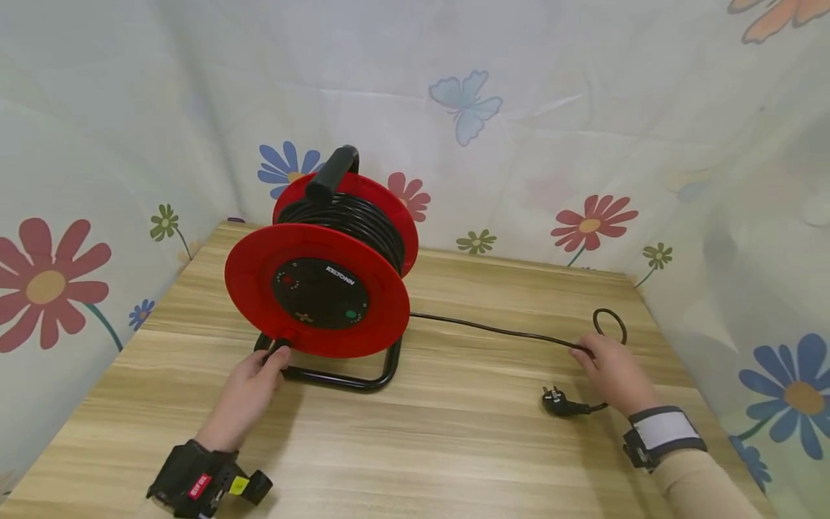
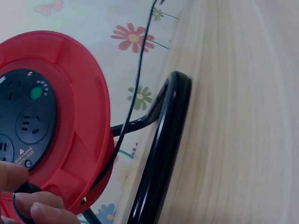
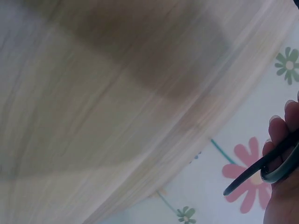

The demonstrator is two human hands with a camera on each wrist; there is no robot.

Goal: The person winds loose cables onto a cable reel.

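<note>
The left hand (image 1: 249,386) is gripping the small black crank knob (image 1: 282,344) at the lower edge of the red cable reel (image 1: 318,288), with fingers curled round it; the left wrist view shows the fingertips (image 2: 44,210) wrapped over that knob beside the socket panel (image 2: 25,116). The right hand (image 1: 612,371) is pinching the black cable (image 1: 493,330) well out to the right, where it is lying across the wooden table (image 1: 454,447), and the right wrist view shows the cord running between the curled fingers (image 3: 280,135). Past that hand the cable is curling into a loop (image 1: 609,324) and ending in the plug (image 1: 558,401), which is lying free on the tabletop just in front of the wrist. The reel is standing upright on its black tubular frame (image 1: 363,378), near the table's back left corner. The likely trouble: slack cable could be winding unevenly or slipping off the flange, the loop could be kinking, and the loose plug could be dragging and snagging on the frame.
</note>
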